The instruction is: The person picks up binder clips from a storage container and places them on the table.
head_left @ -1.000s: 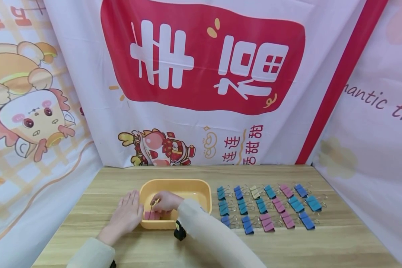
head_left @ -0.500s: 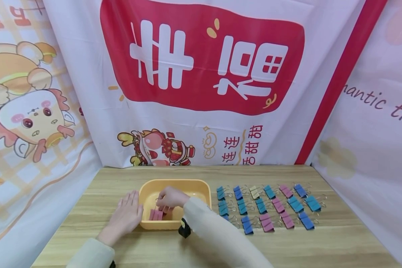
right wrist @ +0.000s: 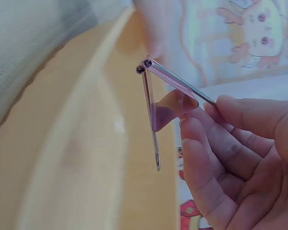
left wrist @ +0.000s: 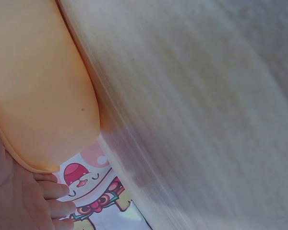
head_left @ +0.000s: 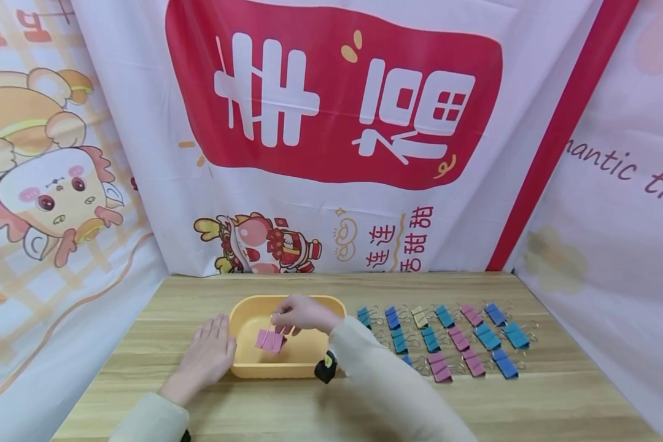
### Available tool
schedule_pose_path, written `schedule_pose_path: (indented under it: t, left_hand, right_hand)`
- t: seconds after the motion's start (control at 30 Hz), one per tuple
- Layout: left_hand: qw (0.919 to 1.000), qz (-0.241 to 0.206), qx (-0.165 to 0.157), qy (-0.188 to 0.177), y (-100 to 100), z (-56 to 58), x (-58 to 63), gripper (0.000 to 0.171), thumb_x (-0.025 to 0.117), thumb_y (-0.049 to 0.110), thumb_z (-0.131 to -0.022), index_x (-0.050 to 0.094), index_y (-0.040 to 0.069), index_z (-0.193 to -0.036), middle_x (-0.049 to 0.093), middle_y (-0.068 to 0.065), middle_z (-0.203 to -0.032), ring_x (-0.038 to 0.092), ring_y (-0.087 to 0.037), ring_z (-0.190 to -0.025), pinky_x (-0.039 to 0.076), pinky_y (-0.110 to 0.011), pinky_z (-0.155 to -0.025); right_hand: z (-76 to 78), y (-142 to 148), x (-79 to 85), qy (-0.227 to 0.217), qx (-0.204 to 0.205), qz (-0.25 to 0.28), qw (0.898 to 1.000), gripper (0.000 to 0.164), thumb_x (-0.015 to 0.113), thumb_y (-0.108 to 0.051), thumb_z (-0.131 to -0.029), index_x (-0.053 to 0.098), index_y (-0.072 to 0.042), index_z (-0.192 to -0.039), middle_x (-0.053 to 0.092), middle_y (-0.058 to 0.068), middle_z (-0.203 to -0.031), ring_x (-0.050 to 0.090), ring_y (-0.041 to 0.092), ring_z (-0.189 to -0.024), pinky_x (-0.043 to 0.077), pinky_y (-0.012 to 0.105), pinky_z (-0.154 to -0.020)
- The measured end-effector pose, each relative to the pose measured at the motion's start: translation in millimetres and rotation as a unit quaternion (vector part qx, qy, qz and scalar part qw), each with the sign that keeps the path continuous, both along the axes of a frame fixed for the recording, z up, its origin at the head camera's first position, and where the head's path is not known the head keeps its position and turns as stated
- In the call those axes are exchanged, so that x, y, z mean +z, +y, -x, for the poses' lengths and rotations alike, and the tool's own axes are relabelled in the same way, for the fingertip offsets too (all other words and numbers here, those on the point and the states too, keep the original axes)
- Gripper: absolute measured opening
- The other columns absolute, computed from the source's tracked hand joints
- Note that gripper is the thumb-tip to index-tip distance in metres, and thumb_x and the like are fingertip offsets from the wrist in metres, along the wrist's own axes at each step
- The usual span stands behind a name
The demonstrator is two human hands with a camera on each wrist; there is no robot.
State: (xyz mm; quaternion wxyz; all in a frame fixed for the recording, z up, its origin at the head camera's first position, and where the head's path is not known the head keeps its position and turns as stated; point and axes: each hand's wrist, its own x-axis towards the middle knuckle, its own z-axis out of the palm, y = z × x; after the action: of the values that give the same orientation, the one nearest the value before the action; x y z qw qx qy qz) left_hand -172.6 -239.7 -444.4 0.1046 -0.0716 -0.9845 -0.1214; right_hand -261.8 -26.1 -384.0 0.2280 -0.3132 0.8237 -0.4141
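A pink binder clip (head_left: pixel 271 341) hangs over the yellow plastic tub (head_left: pixel 288 370), its wire handle pinched between the thumb and fingers of my right hand (head_left: pixel 302 314). In the right wrist view the same binder clip (right wrist: pixel 169 103) shows side-on, one wire arm held at the fingertips and the other pointing down, with the right hand (right wrist: pixel 245 163) at the right. My left hand (head_left: pixel 211 350) lies flat with straight fingers against the tub's left side. The left wrist view shows that left hand (left wrist: pixel 26 201) beside the tub's outer wall (left wrist: pixel 43 86).
Several binder clips in blue, teal, pink and cream lie in rows right of the tub; a pink clip (head_left: pixel 439 367) is in the front row. My right sleeve (head_left: pixel 387 374) covers some of them. A printed cloth (head_left: pixel 331 233) hangs behind the wooden table (head_left: pixel 254 411).
My right hand has drawn the pink binder clip up and to the right from the tub's front left corner. The left hand has stayed in place.
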Motion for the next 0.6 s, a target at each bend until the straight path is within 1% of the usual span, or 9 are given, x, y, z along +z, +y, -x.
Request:
schedule_pose_path:
  t: [0.23, 0.37, 0.47, 0.6]
  left_hand:
    - [1.0, -0.003, -0.001, -0.002, 0.4, -0.1, 2.2, 0.053, 0.034, 0.018, -0.097, 0.024, -0.021, -0.133, 0.023, -0.037, -0.139, 0.019, -0.051, -0.128, 0.012, -0.058, -0.105]
    - [1.0, -0.004, 0.0, -0.005, 0.1, 0.2, 1.8, 0.054, 0.033, 0.018, -0.097, 0.023, -0.021, -0.134, 0.022, -0.036, -0.139, 0.018, -0.051, -0.128, 0.012, -0.058, -0.105]
    - [0.9999, -0.007, 0.0, -0.008, -0.3, 0.4, 0.8, 0.054, 0.033, 0.018, -0.097, 0.023, -0.021, -0.134, 0.022, -0.036, -0.139, 0.018, -0.051, -0.128, 0.012, -0.058, -0.105]
    - [0.9999, -0.01, -0.001, -0.011, -0.5, 0.6, -0.7, 0.054, 0.033, 0.018, -0.097, 0.023, -0.021, -0.134, 0.021, -0.036, -0.14, 0.017, -0.051, -0.128, 0.011, -0.059, -0.105]
  right_hand:
    - [2.4, 28.9, 19.1, -0.001, -0.015, 0.038, 0.999, 0.017, 0.059, -0.018, -0.09, 0.068, -0.005, -0.083, 0.067, 0.004, -0.074, 0.064, 0.028, -0.075, 0.055, 0.035, -0.063]
    - [4.1, 49.4, 27.5, 0.009, -0.03, 0.047, 0.998, 0.016, 0.06, -0.019, -0.09, 0.068, -0.006, -0.084, 0.067, 0.003, -0.076, 0.064, 0.026, -0.075, 0.055, 0.035, -0.063]
    - [4.0, 67.0, 33.0, 0.015, -0.049, 0.05, 0.997, 0.016, 0.061, -0.022, -0.089, 0.068, -0.007, -0.087, 0.067, 0.002, -0.078, 0.064, 0.022, -0.073, 0.054, 0.035, -0.064]
    - [4.3, 92.7, 37.1, 0.02, -0.08, 0.063, 0.995, 0.018, 0.06, -0.022, -0.09, 0.067, -0.006, -0.09, 0.067, 0.004, -0.08, 0.063, 0.02, -0.073, 0.054, 0.037, -0.065]
